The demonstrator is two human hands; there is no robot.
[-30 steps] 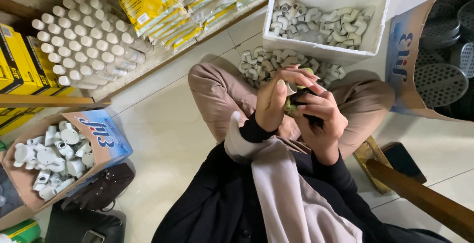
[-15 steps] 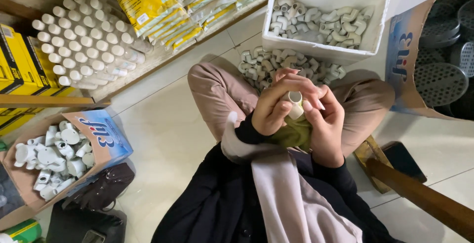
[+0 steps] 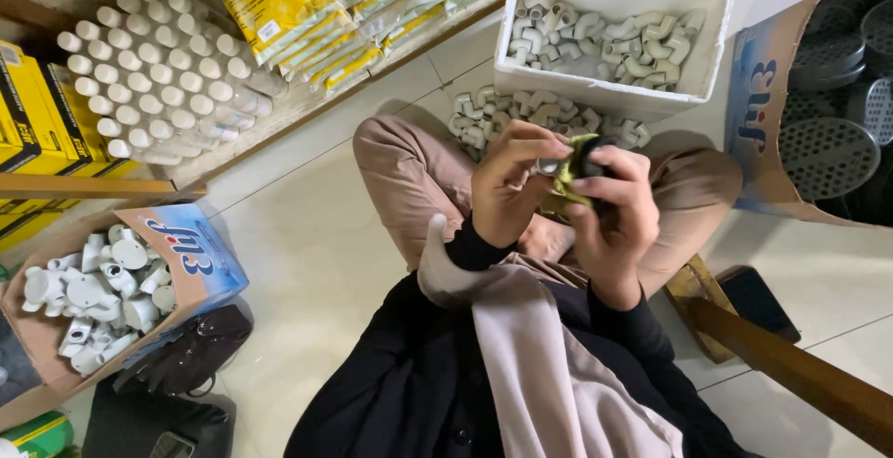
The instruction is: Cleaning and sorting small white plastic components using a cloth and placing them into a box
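Head view, read from left to right. At lower left an open cardboard box (image 3: 56,365) holds white plastic caps and fittings; above it, at upper left, white pipes (image 3: 153,67) lie stacked on a shelf with their round ends toward the camera, and yellow packets (image 3: 307,7) lean beside them at top centre. At centre I sit cross-legged on the tiled floor, and my left hand (image 3: 507,188) curls its fingers around a small white pipe fitting (image 3: 551,166), pinching it between thumb and fingertips. Touching it on the right, my right hand (image 3: 614,221) is closed on a yellow-green cloth (image 3: 579,172) pressed against the fitting; a dark object shows at its fingertips, but I cannot tell what it is. Beyond my knees loose white elbows (image 3: 521,114) lie on the floor, just below a white tub (image 3: 614,35) filled with more. At far right a second carton (image 3: 819,114) holds dark perforated discs. Risk: the fitting is small and smooth, and the cloth hides part of my grip, so a hard rub could probably twist it loose and drop it among the identical elbows.
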